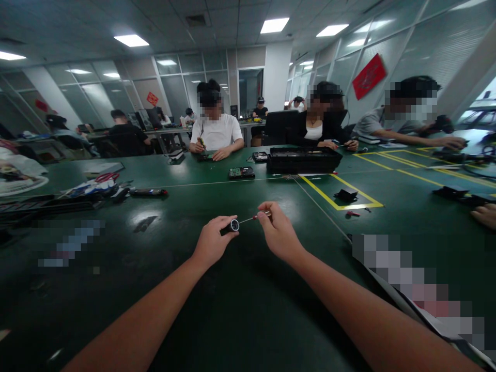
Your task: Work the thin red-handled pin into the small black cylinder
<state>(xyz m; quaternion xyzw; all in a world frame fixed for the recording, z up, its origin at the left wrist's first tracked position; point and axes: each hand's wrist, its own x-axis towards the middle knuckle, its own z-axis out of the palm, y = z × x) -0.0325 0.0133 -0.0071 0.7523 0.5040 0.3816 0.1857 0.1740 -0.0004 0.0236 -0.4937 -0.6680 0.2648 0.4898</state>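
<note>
Two bare hands are held just above a wide dark-green matte worktop. The left hand is closed around a short black cylindrical handle with a silver ringed end, end facing the camera. A thin metal bit with a red collar is pinched between the right hand thumb and fingers, its tip set at or just beside the handle's open end; contact cannot be told.

Yellow tape lines are laid on the worktop, forming a box around a small black wedge-shaped part. Beyond it a long black rectangular plastic tray is seen, with a green circuit-board unit to its left. A black pen-like tool with a red tip lies far left, beside a cluster of red-handled tools.

Seated people are at work across the worktop. The room is an open office: glass partition walls, recessed ceiling light panels, a red diamond-shaped wall sign.
</note>
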